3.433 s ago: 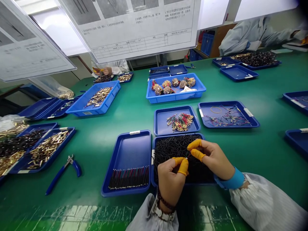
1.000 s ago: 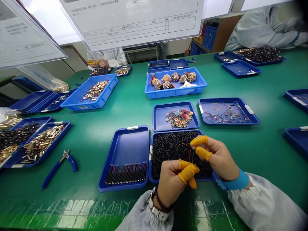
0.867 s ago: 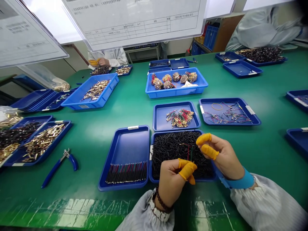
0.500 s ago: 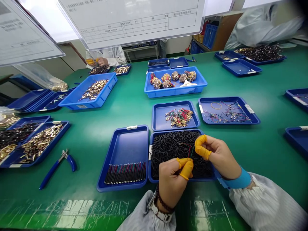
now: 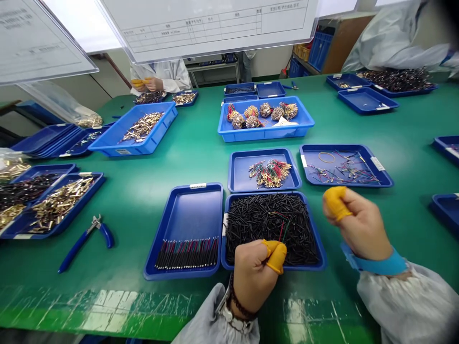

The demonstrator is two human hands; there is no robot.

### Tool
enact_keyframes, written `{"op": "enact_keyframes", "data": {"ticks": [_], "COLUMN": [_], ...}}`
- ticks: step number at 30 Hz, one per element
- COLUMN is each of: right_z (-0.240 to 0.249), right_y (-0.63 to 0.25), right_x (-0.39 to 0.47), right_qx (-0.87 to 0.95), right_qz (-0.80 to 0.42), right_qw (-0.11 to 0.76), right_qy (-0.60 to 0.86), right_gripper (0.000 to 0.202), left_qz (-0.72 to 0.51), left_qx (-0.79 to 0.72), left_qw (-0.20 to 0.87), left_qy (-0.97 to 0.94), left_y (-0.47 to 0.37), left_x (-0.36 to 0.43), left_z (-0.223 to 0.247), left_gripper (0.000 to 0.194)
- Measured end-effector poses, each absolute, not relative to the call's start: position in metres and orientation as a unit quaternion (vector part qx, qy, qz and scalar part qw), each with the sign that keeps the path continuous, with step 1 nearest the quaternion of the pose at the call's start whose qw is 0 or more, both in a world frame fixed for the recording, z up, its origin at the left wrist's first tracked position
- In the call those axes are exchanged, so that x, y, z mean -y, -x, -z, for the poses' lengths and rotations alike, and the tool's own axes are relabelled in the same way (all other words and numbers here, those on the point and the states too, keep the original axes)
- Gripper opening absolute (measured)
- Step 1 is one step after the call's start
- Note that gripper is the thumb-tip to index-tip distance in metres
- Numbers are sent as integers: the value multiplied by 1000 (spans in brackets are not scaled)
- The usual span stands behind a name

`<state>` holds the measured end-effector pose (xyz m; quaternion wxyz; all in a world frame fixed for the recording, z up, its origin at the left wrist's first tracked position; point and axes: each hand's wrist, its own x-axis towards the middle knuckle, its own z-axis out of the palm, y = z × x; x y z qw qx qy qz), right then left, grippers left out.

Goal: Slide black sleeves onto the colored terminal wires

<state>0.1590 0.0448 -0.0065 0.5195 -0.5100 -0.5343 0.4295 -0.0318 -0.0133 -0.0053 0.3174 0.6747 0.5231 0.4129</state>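
My left hand, with yellow finger cots on thumb and forefinger, pinches a thin red and green wire pair. It is above the front of a blue tray full of short black tubes. My right hand, also in yellow finger cots, is to the right of that tray, over the green table. Its fingers are closed and somewhat blurred; I cannot make out what is in them, if anything. To the left, a blue tray has a row of black-sleeved wires at its near end.
Beyond lie a tray of gold-ended wires and a tray of loose wires. A blue bin holds bundled wires. Blue-handled cutters lie at left, near trays of gold parts. A co-worker's hands are across the table.
My right hand has moved right, away from the wires and from above the black tubes. My left hand keeps its pinch on the wires in nearly the same place. The view has shifted slightly.
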Motion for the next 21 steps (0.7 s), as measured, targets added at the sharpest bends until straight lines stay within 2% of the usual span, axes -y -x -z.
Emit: {"op": "enact_keyframes", "data": {"ticks": [3, 6, 11, 16, 18, 21], "right_z": [3, 0, 4, 9, 8, 4], "right_y": [-149, -132, -133, -161, -160, -144], "right_x": [-41, -35, -34, -45, -46, -40], "right_qx": [579, 592, 617, 518, 533, 577], "right_qz": [-509, -533, -492, -404, -440, -518], "right_qw": [409, 366, 375, 520, 489, 396], "right_qy": [488, 482, 486, 547, 532, 492], "right_gripper": [11, 12, 9, 8, 10, 14], "left_qz": [-401, -386, -380, -378, -374, -369], "left_qx": [-519, -519, -518, -523, -521, -521], "left_qw": [317, 315, 303, 292, 291, 289], "left_qy": [-685, -695, -704, -706, -709, -713], "left_y": [31, 29, 29, 30, 30, 30], "left_x": [13, 12, 12, 13, 13, 12], "left_z": [7, 7, 8, 9, 9, 10], "left_gripper": [37, 38, 38, 40, 39, 37]}}
